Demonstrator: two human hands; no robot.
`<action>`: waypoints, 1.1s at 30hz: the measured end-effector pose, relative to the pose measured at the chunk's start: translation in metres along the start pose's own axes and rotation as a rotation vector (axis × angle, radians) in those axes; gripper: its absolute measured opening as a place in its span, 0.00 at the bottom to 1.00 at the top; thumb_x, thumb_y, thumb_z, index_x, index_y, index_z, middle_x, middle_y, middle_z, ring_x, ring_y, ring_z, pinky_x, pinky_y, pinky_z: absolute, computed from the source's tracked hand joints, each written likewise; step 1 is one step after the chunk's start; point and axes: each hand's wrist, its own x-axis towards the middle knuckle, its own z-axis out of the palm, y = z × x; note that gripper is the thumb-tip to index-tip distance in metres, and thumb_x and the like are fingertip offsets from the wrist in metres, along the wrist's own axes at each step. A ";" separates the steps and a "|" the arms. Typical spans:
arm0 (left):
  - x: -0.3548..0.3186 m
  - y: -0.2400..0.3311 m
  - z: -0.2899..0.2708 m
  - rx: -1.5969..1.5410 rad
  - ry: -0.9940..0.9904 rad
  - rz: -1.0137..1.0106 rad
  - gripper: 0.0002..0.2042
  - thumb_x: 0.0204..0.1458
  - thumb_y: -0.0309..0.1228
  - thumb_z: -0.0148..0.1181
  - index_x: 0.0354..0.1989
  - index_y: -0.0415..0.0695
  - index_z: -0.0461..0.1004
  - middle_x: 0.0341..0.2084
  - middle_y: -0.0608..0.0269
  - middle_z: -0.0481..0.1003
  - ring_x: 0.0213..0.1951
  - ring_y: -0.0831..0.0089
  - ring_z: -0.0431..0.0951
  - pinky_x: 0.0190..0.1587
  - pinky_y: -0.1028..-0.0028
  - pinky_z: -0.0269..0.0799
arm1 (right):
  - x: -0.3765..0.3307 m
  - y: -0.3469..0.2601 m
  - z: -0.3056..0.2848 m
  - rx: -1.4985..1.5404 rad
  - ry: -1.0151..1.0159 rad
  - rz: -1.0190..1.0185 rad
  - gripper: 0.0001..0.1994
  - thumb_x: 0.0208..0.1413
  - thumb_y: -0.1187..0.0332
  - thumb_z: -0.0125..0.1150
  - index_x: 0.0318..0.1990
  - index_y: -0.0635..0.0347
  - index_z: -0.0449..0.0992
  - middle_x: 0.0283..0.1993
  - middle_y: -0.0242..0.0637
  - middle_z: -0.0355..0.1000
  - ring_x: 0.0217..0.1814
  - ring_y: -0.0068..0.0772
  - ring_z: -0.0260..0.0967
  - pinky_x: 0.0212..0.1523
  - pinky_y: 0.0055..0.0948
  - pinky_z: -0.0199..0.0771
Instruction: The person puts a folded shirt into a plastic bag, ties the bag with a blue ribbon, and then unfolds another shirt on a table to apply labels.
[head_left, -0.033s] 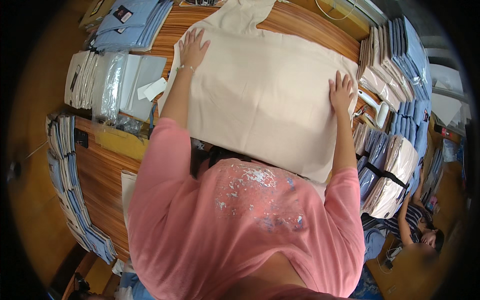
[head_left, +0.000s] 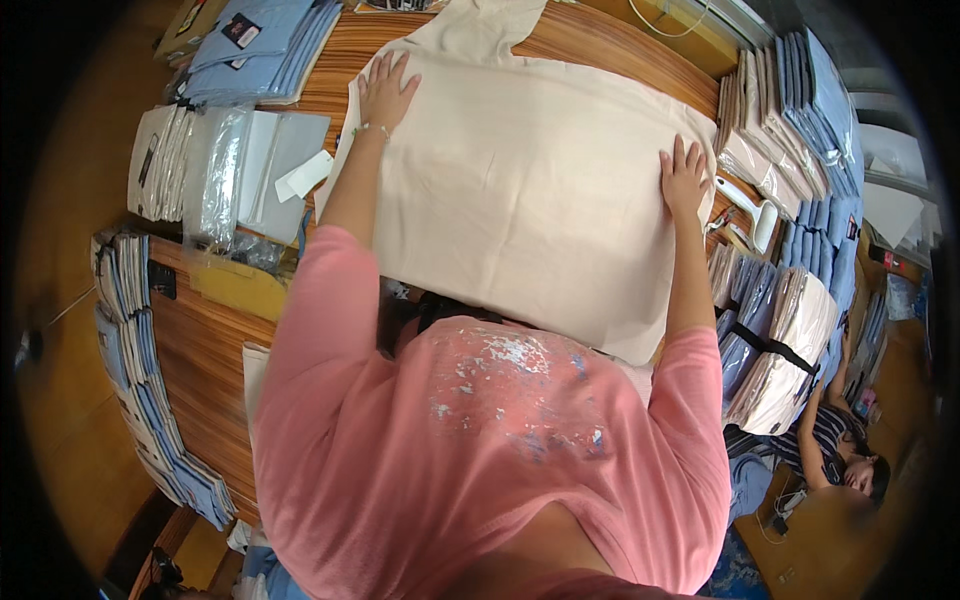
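A beige garment (head_left: pixel 520 190) lies spread flat on the wood-grain table, with a narrower part reaching away at the far left. Both of my hands rest on it, palms down. My left hand (head_left: pixel 388 92) presses on its upper left part, fingers spread out. Over at the right edge, my right hand (head_left: pixel 685 182) lies flat with its fingers stretched and slightly apart. Neither hand grips anything. Small creases run through the middle of the cloth. Its near edge hangs close to my body.
Left stand folded blue shirts (head_left: pixel 262 45), clear plastic bags (head_left: pixel 218 170) and white tags (head_left: pixel 303 177). Right are stacked packed garments (head_left: pixel 765 130), a white-handled tool (head_left: pixel 758 215) and bundles tied with a black strap (head_left: pixel 770 345). Another person (head_left: pixel 830 445) is at the lower right.
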 end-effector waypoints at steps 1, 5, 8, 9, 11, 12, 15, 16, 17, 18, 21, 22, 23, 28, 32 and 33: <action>0.016 0.004 0.006 -0.007 0.017 0.030 0.26 0.55 0.49 0.44 0.62 0.55 0.57 0.63 0.60 0.53 0.65 0.62 0.47 0.63 0.51 0.39 | 0.011 0.006 0.005 -0.017 0.017 0.027 0.27 0.57 0.45 0.39 0.64 0.37 0.54 0.69 0.40 0.44 0.71 0.46 0.36 0.63 0.61 0.37; 0.059 0.012 0.016 -0.123 -0.053 0.068 0.27 0.55 0.49 0.44 0.61 0.52 0.58 0.62 0.58 0.54 0.65 0.63 0.49 0.63 0.52 0.40 | 0.031 0.002 -0.003 0.130 0.094 0.009 0.26 0.57 0.52 0.45 0.63 0.41 0.56 0.68 0.44 0.44 0.71 0.47 0.36 0.63 0.62 0.35; 0.012 -0.005 0.003 -0.317 -0.087 0.153 0.24 0.56 0.44 0.43 0.60 0.51 0.59 0.62 0.57 0.54 0.65 0.62 0.48 0.63 0.52 0.41 | -0.021 -0.025 -0.029 0.235 0.183 -0.074 0.26 0.54 0.60 0.51 0.62 0.45 0.58 0.67 0.49 0.45 0.70 0.52 0.36 0.62 0.63 0.34; -0.007 -0.001 -0.003 -0.396 -0.105 0.200 0.23 0.57 0.42 0.43 0.60 0.51 0.59 0.62 0.57 0.55 0.65 0.62 0.48 0.63 0.52 0.42 | -0.055 -0.024 -0.037 0.185 0.192 -0.050 0.27 0.54 0.58 0.51 0.62 0.44 0.58 0.67 0.49 0.45 0.71 0.52 0.35 0.63 0.63 0.33; -0.045 0.004 -0.025 -0.542 -0.121 0.278 0.21 0.57 0.39 0.43 0.60 0.50 0.59 0.62 0.56 0.55 0.65 0.61 0.48 0.63 0.52 0.43 | -0.111 -0.024 -0.045 0.087 0.139 0.012 0.27 0.55 0.53 0.49 0.63 0.42 0.56 0.68 0.47 0.44 0.71 0.50 0.34 0.63 0.62 0.32; -0.060 0.013 -0.039 -0.359 -0.148 0.246 0.21 0.57 0.39 0.43 0.60 0.51 0.59 0.62 0.56 0.54 0.65 0.61 0.47 0.62 0.51 0.43 | -0.129 -0.024 -0.046 0.032 0.074 0.063 0.28 0.55 0.51 0.48 0.64 0.41 0.55 0.69 0.45 0.42 0.72 0.48 0.33 0.63 0.62 0.30; -0.076 0.038 -0.060 -0.004 -0.185 0.177 0.22 0.58 0.39 0.43 0.61 0.53 0.57 0.63 0.57 0.51 0.66 0.60 0.46 0.62 0.49 0.43 | -0.140 -0.004 -0.029 -0.015 -0.009 0.044 0.30 0.55 0.45 0.45 0.65 0.39 0.53 0.70 0.41 0.40 0.72 0.45 0.32 0.63 0.62 0.29; -0.072 0.035 -0.057 -0.012 -0.171 0.167 0.22 0.58 0.40 0.43 0.61 0.53 0.57 0.64 0.57 0.50 0.66 0.61 0.45 0.62 0.48 0.42 | -0.133 0.000 -0.026 -0.026 -0.017 0.034 0.31 0.55 0.44 0.45 0.65 0.38 0.51 0.71 0.38 0.38 0.73 0.44 0.30 0.64 0.61 0.29; -0.072 0.029 -0.057 -0.012 -0.161 0.148 0.22 0.58 0.40 0.43 0.62 0.54 0.56 0.64 0.57 0.49 0.66 0.61 0.44 0.62 0.47 0.41 | -0.125 -0.001 -0.025 -0.034 -0.037 0.024 0.31 0.55 0.44 0.45 0.66 0.37 0.50 0.71 0.38 0.37 0.73 0.43 0.29 0.64 0.60 0.29; -0.072 0.026 -0.054 -0.099 -0.150 0.132 0.21 0.58 0.39 0.43 0.61 0.53 0.57 0.63 0.56 0.51 0.65 0.60 0.47 0.62 0.49 0.43 | -0.120 0.001 -0.026 -0.005 -0.059 0.020 0.32 0.55 0.44 0.45 0.66 0.38 0.49 0.71 0.39 0.37 0.73 0.43 0.28 0.64 0.60 0.27; -0.068 0.008 -0.062 -0.374 -0.005 0.081 0.18 0.57 0.35 0.44 0.56 0.51 0.63 0.57 0.55 0.60 0.61 0.59 0.55 0.61 0.56 0.49 | -0.121 0.012 -0.025 0.325 0.003 0.111 0.38 0.53 0.47 0.50 0.67 0.52 0.45 0.71 0.46 0.34 0.74 0.42 0.24 0.65 0.55 0.20; -0.066 -0.003 -0.076 -0.470 0.107 0.066 0.16 0.56 0.33 0.44 0.54 0.50 0.65 0.55 0.55 0.63 0.58 0.58 0.58 0.60 0.58 0.52 | -0.123 0.016 -0.030 0.417 0.070 0.105 0.41 0.51 0.50 0.55 0.66 0.58 0.43 0.71 0.48 0.34 0.73 0.43 0.27 0.67 0.49 0.23; -0.068 -0.012 -0.095 -0.568 0.217 0.050 0.15 0.56 0.31 0.45 0.52 0.49 0.67 0.52 0.54 0.66 0.56 0.57 0.62 0.59 0.61 0.54 | -0.127 0.013 -0.041 0.505 0.158 0.075 0.40 0.51 0.57 0.58 0.66 0.60 0.43 0.70 0.49 0.36 0.72 0.44 0.32 0.68 0.43 0.29; -0.111 -0.129 -0.150 -0.350 0.281 -0.491 0.12 0.51 0.22 0.48 0.42 0.40 0.73 0.44 0.51 0.71 0.46 0.61 0.72 0.50 0.70 0.65 | -0.135 -0.044 -0.082 0.843 0.324 0.172 0.36 0.52 0.67 0.56 0.66 0.59 0.44 0.66 0.48 0.47 0.69 0.43 0.41 0.66 0.42 0.38; -0.123 -0.172 -0.159 -0.335 0.068 -0.532 0.15 0.49 0.23 0.52 0.46 0.37 0.70 0.47 0.47 0.70 0.47 0.60 0.73 0.50 0.70 0.67 | -0.137 -0.070 -0.096 0.858 0.160 0.135 0.35 0.53 0.69 0.54 0.66 0.50 0.44 0.64 0.46 0.52 0.67 0.42 0.47 0.64 0.49 0.41; -0.125 -0.176 -0.156 -0.202 0.038 -0.452 0.16 0.49 0.24 0.53 0.48 0.36 0.69 0.48 0.46 0.69 0.48 0.60 0.72 0.51 0.69 0.66 | -0.137 -0.077 -0.099 0.909 0.118 0.122 0.35 0.53 0.69 0.54 0.66 0.50 0.44 0.64 0.46 0.52 0.67 0.42 0.47 0.64 0.49 0.41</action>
